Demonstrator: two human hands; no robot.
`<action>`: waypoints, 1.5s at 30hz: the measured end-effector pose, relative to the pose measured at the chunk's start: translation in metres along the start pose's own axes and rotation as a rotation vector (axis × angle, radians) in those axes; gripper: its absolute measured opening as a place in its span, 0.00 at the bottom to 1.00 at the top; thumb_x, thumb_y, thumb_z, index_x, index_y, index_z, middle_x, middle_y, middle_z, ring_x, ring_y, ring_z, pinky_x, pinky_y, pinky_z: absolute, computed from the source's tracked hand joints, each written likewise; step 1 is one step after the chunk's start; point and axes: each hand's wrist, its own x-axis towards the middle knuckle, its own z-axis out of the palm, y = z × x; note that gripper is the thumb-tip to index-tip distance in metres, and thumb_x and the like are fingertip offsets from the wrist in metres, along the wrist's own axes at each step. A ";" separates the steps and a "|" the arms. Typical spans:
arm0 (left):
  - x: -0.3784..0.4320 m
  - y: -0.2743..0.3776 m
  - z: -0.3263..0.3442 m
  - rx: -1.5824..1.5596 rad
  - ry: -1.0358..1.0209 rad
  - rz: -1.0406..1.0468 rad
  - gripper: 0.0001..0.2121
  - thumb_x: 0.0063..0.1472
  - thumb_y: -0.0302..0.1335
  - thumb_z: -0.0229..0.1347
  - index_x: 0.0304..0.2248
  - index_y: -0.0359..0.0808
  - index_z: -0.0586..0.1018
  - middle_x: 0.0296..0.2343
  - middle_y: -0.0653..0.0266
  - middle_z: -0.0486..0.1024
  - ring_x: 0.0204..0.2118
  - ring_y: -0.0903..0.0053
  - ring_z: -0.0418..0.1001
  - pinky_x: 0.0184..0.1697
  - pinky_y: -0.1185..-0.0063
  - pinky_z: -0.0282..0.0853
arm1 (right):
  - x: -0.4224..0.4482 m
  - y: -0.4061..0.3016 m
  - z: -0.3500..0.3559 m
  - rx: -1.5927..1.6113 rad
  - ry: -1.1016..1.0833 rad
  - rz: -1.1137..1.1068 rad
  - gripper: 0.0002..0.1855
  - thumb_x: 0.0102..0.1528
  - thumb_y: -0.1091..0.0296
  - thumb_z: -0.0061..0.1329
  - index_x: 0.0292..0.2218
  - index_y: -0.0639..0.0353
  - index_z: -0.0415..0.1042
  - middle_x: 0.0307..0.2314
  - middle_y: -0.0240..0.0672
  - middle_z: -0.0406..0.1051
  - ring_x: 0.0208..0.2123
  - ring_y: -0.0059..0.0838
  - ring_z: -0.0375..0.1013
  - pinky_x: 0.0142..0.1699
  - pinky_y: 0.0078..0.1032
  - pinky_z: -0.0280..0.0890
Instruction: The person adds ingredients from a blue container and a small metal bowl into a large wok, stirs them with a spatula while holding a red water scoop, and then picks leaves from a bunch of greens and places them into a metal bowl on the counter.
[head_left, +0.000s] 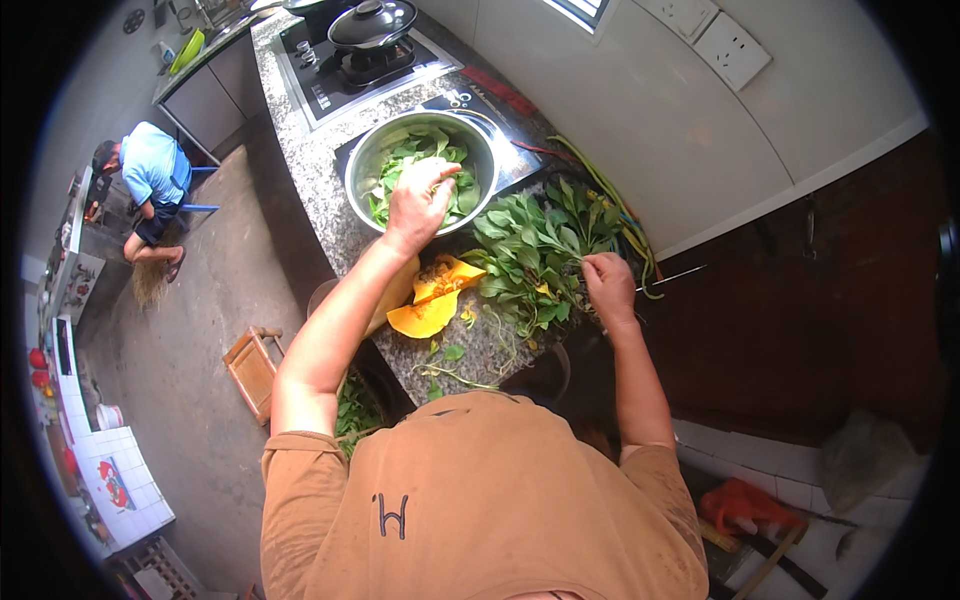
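My left hand (420, 196) is over a round metal pot (355, 187), its thumb and index finger apart. Loose green leaves (471, 193) lie inside the pot, partly covered by that hand. My right hand (609, 289) is closed at the right edge of a heap of leafy green stems (525, 232), with a stem pinched in its fingers. Between the pot and my body, cut pieces of orange pumpkin (424, 315) rest on the granite counter (472, 360), seeds showing in one. A larger pale pumpkin piece (394, 296) is half hidden behind my left forearm.
A gas hob (330, 90) with a lidded pan (373, 26) stands farther along the counter. Stray stems (457, 375) lie near the front edge. A wooden stool (259, 371) is on the floor at left. Beyond it a person (154, 169) in blue sits bent over.
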 end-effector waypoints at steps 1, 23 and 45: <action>-0.005 0.006 -0.001 -0.032 -0.020 0.005 0.08 0.52 0.25 0.53 0.33 0.37 0.78 0.33 0.58 0.75 0.39 0.65 0.71 0.46 0.73 0.64 | 0.003 -0.007 -0.008 0.023 0.042 -0.039 0.04 0.48 0.70 0.51 0.27 0.59 0.74 0.25 0.37 0.70 0.30 0.40 0.69 0.35 0.33 0.64; -0.061 0.113 -0.021 -0.174 -0.187 0.019 0.08 0.53 0.20 0.53 0.35 0.32 0.76 0.31 0.59 0.73 0.35 0.67 0.71 0.39 0.76 0.66 | 0.011 -0.093 -0.036 1.012 0.063 0.240 0.11 0.57 0.64 0.46 0.33 0.64 0.72 0.24 0.28 0.72 0.19 0.12 0.64 0.22 0.10 0.56; 0.034 0.161 -0.058 0.032 -0.907 0.281 0.08 0.48 0.29 0.58 0.29 0.36 0.80 0.22 0.59 0.76 0.28 0.65 0.73 0.33 0.72 0.68 | 0.009 -0.141 -0.076 0.503 -0.330 -0.321 0.06 0.51 0.71 0.51 0.28 0.65 0.72 0.17 0.35 0.66 0.18 0.24 0.64 0.25 0.21 0.59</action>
